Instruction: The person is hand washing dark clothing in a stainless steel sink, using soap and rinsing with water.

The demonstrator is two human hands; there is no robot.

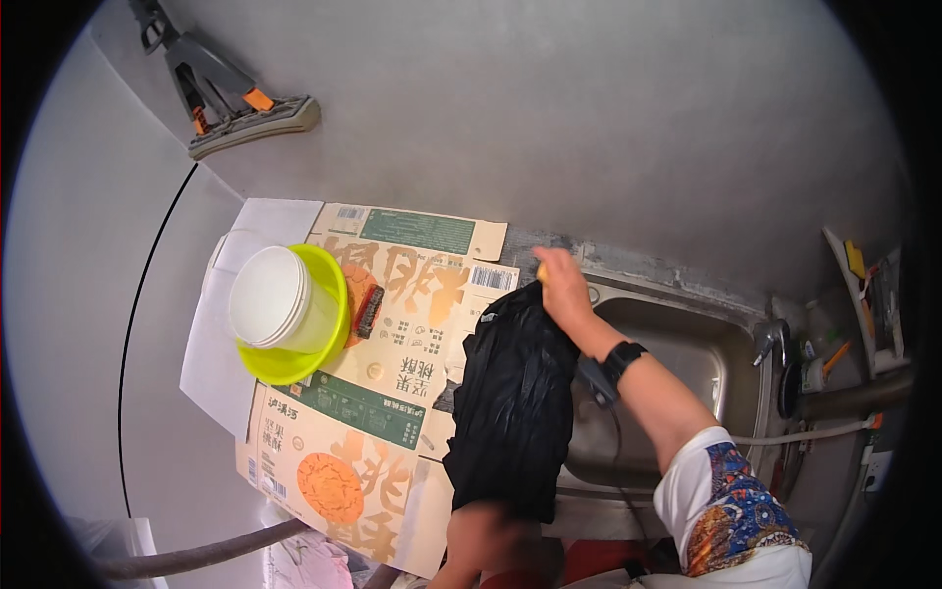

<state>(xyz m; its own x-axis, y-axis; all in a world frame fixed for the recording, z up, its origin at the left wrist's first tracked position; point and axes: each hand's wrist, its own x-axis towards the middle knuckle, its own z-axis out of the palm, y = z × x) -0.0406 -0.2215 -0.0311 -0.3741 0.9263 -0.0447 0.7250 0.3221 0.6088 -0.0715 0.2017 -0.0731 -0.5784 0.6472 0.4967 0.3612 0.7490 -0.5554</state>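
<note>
A wet-looking black cloth, perhaps a garment [515,397], lies bunched lengthwise between the cardboard and the sink. At its far end is my right hand [570,291], with its fingers closed around a small yellow object, perhaps soap [543,273], mostly hidden by the hand. A black band [624,359] circles that wrist. My left hand [482,541] is at the cloth's near end, blurred; its grip on the fabric is unclear. Flattened printed cardboard [397,294] covers the surface left of the cloth. On it rests a scrub brush with a red edge and dark bristles [369,312].
A lidded white bucket [276,298] sits in a lime-green basin [335,324] on the left. At right is a stainless-steel sink [662,324] with a faucet [771,342]. A sponge mop head [257,125] leans against the wall. A grey hose [809,432] runs beyond the sink.
</note>
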